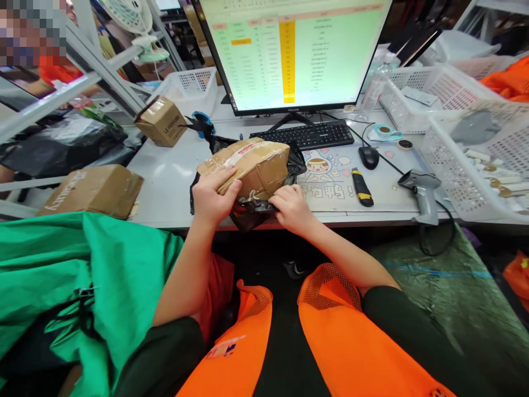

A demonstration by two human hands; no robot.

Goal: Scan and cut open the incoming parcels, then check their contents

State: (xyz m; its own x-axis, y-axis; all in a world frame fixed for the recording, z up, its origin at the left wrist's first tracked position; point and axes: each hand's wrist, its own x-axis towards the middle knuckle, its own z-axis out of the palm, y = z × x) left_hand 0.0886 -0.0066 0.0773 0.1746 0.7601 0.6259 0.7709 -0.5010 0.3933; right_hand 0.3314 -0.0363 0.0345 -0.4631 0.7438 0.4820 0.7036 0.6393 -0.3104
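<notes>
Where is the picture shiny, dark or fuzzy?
In the head view, the screen glows brightly, its small words too fuzzy to read; in the head view, white glare shines on the desk and clear tape glints on the cardboard package; in the head view, it's very dark beneath the desk's edge, and the top-left corner is blurred into squares.

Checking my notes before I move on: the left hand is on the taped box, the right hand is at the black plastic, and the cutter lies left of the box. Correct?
Not quite: the head view shows the cutter lying right of the taped box. The left hand is on the box and the right hand is at the black plastic.
</notes>
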